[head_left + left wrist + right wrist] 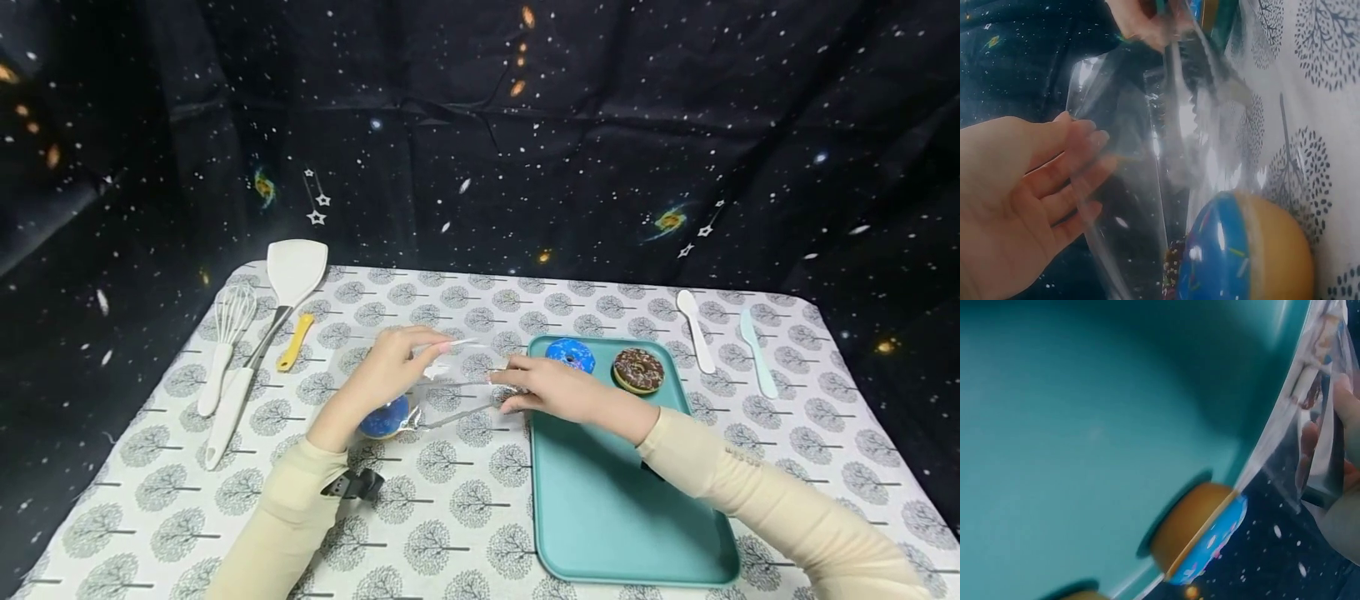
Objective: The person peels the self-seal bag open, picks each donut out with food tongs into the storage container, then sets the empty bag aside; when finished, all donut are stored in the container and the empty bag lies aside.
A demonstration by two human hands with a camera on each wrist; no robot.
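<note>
My left hand (393,367) pinches the upper edge of a clear plastic bag (1116,169) between thumb and fingers and holds its mouth apart. A blue frosted doughnut (385,417) lies in the bag, and a bit of a chocolate doughnut with sprinkles (1173,270) shows beside it in the left wrist view. From the other side my right hand (551,387) grips metal tongs (457,404), whose serrated arms reach left into the bag. On the green tray (630,517), under and behind my right forearm, sit another blue doughnut (570,356) and a chocolate doughnut (639,371).
On the left lie a white spatula (296,271), a whisk (219,367) and a small yellow-handled tool (296,342). A white spoon (696,332) and a pale green knife (759,354) lie right of the tray. A tree-print cloth (450,542) covers the table.
</note>
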